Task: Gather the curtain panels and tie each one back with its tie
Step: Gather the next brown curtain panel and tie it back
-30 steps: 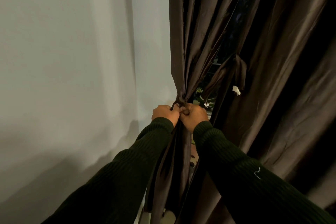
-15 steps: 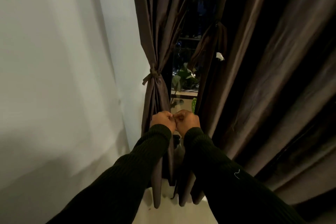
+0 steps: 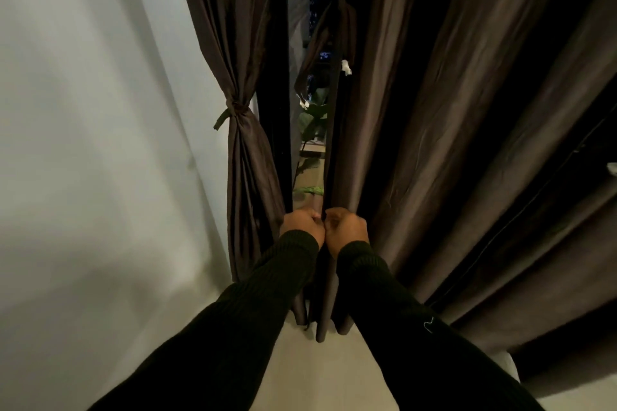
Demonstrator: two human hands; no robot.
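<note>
While both fists are sitting side by side low in the gap, I'm seeing the left hand [image 3: 302,227] w/ fingers curled; can't tell if it's gripping anything. Right hand [image 3: 347,230] is curled round the edge of the right curtain [image 3: 417,130]. Left curtain [image 3: 247,157] is hanging bunched by the wall [image 3: 83,143], its tie [image 3: 230,112] knotted round it.

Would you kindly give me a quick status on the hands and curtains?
Left hand and right hand fisted, side by side. Left panel tied. Right panel loose.
</note>
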